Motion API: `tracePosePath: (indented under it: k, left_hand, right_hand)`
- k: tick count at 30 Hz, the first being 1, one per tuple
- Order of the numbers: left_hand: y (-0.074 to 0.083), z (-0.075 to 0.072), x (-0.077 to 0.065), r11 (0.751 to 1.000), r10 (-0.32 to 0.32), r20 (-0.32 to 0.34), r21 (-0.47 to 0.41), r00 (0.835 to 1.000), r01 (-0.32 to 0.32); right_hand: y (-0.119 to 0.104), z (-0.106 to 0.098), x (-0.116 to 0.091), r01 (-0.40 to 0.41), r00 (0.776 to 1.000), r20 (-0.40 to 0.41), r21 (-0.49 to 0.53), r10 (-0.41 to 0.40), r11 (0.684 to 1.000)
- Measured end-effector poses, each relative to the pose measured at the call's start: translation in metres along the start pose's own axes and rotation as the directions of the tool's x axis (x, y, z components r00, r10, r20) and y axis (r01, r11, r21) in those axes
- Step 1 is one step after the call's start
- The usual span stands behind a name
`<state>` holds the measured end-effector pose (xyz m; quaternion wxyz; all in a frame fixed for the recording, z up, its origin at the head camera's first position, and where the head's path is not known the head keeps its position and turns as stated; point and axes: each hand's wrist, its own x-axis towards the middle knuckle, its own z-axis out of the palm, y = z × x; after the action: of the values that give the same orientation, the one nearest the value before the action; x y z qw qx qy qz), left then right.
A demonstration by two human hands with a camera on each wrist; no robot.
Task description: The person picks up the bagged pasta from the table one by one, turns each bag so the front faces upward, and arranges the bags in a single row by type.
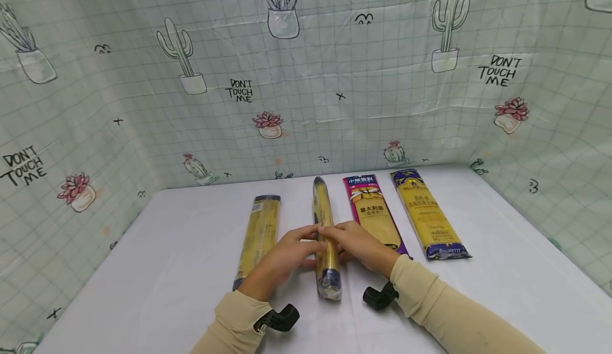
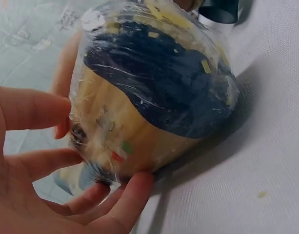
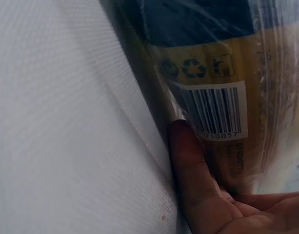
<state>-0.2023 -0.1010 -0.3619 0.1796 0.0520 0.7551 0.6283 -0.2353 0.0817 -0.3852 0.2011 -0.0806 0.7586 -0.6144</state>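
Between my two hands is a bag of spaghetti (image 1: 329, 269) with dark blue ends, tipped up on its narrow edge on the white table. My left hand (image 1: 286, 258) grips its left side, thumb and fingers bent against the wrapper. From the right, my right hand (image 1: 362, 245) holds the same bag. In the left wrist view, the bag's crinkled plastic end (image 2: 159, 83) faces the camera, with the left fingers (image 2: 132, 200) at its lower edge. The right wrist view shows a barcode (image 3: 215, 109) on the bag and a right finger (image 3: 188, 151) at its bottom edge.
Left of the hands lies another spaghetti bag (image 1: 262, 229), see-through with dark ends. On the right lie a pink-and-purple pasta bag (image 1: 375, 213) and a yellow-and-blue spaghetti bag (image 1: 427, 213). A patterned cloth (image 1: 334, 131) hangs behind the table (image 1: 181, 269).
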Motion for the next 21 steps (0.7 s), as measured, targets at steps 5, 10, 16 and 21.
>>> tracePosePath:
  k: [5,10,16,21]
  left_hand:
    - [-0.004,-0.002,0.002,0.998,0.013,-0.043,-0.062,0.999,-0.015]
    - [-0.009,-0.002,0.002,0.992,-0.005,-0.065,-0.122,0.998,-0.003]
    - [-0.011,-0.001,0.004,0.992,-0.069,-0.001,-0.109,0.998,0.069]
    - [-0.012,-0.004,0.004,0.983,-0.063,0.079,-0.168,0.995,0.075]
  right_hand:
    - [-0.001,0.003,0.002,-0.043,0.997,-0.07,0.03,0.045,0.999]
    - [-0.003,0.006,0.003,-0.078,0.983,-0.151,0.179,0.106,0.981]
    - [-0.004,0.003,0.003,-0.06,0.975,-0.183,0.337,0.129,0.939]
    - [-0.004,0.003,0.003,-0.043,0.979,-0.173,0.342,0.107,0.939]
